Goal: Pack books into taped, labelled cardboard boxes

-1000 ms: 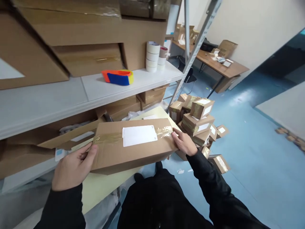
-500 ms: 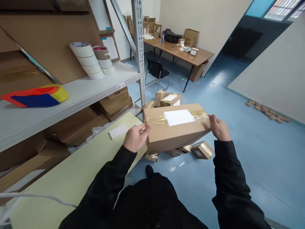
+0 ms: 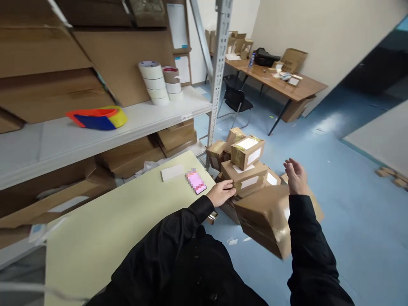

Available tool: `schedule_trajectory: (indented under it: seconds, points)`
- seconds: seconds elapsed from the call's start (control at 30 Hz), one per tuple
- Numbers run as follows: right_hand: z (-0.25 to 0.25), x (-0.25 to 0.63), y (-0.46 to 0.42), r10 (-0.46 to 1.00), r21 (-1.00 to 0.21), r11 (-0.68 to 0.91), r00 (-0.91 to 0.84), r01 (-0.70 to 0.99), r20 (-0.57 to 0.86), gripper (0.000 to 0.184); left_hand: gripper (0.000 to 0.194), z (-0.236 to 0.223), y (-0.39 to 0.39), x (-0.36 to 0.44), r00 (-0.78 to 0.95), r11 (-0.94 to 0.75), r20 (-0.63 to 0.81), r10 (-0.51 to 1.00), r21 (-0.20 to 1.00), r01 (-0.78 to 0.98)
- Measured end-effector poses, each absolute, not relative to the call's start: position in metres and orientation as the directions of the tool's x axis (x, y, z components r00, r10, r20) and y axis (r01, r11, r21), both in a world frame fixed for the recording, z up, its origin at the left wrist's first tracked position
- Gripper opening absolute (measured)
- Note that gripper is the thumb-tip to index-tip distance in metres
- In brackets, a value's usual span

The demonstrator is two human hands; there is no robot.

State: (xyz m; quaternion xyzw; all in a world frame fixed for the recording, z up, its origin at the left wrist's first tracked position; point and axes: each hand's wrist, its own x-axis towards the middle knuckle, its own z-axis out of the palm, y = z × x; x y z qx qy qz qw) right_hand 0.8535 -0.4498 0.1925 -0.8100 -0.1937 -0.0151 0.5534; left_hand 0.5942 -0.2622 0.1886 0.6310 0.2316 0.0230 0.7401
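A large taped cardboard box (image 3: pixel 263 210) is tilted below and between my hands, somewhat blurred, in front of a pile of smaller boxes. My left hand (image 3: pixel 221 193) reaches past the table's edge with its fingers stretched out, close to the box's upper left corner and holding nothing. Above the box's right side, my right hand (image 3: pixel 296 176) is raised with its fingers apart; the forearm hides part of the box. Behind my left hand, a labelled box (image 3: pixel 247 176) carries a smaller labelled box (image 3: pixel 247 151).
A pale yellow table (image 3: pixel 127 229) bears a phone (image 3: pixel 196 182) and a white card (image 3: pixel 172 172). Metal shelving (image 3: pixel 219 76) at left holds tape rolls (image 3: pixel 154 83) and a coloured tape dispenser (image 3: pixel 97 119). Farther back stand a black chair (image 3: pixel 237 102) and a wooden desk (image 3: pixel 306 85).
Both hands have let go of the large box, which has dropped lower and tilted onto or against the pile. My view has turned left, and the phone is now uncovered.
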Motion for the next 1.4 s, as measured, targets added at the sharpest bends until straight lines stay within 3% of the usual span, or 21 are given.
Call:
schedule_trajectory:
  seconds: [0.17, 0.33, 0.47, 0.6, 0.83, 1.03, 1.2, 1.4]
  points:
    - [0.191, 0.802, -0.375, 0.534, -0.936, -0.174, 0.828, 0.305, 0.170, 0.054, 0.055, 0.190, -0.215, 0.519, 0.764, 0.152, -0.348, 0.544, 0.936, 0.318]
    - [0.175, 0.733, -0.305, 0.881, -0.822, -0.276, 0.473, 0.497, -0.010, 0.040, 0.069, 0.179, -0.184, 0.421, 0.484, 0.227, -0.393, 0.782, 0.902, 0.366]
    - [0.155, 0.674, -0.269, 0.970, -0.757, -0.218, 0.224, 0.616, -0.097, 0.035, 0.074, 0.168, -0.188, 0.346, 0.222, 0.330, -0.432, 0.874, 0.864, 0.381]
    - [0.144, 0.606, -0.243, 0.991, -0.765, -0.079, -0.029, 0.639, -0.127, 0.032, 0.072, 0.169, -0.209, 0.287, -0.022, 0.381, -0.390, 0.920, 0.884, 0.273]
    - [0.160, 0.445, -0.213, 0.910, -0.853, 0.208, -0.415, 0.479, -0.010, 0.026, 0.048, 0.175, -0.255, 0.198, -0.337, 0.323, -0.253, 0.907, 0.931, 0.170]
    - [0.171, 0.316, -0.220, 0.743, -0.850, 0.390, -0.667, 0.355, 0.062, 0.025, 0.042, 0.166, -0.315, 0.105, -0.516, 0.330, -0.205, 0.831, 0.930, 0.161]
    - [0.163, 0.247, -0.235, 0.572, -0.803, 0.497, -0.820, 0.328, 0.019, 0.027, 0.042, 0.163, -0.378, 0.038, -0.707, 0.391, -0.175, 0.686, 0.907, 0.155]
    - [0.162, 0.179, -0.236, 0.301, -0.791, 0.579, -0.953, 0.197, -0.016, 0.027, 0.049, 0.167, -0.451, 0.011, -0.890, 0.503, -0.212, 0.404, 0.864, 0.023]
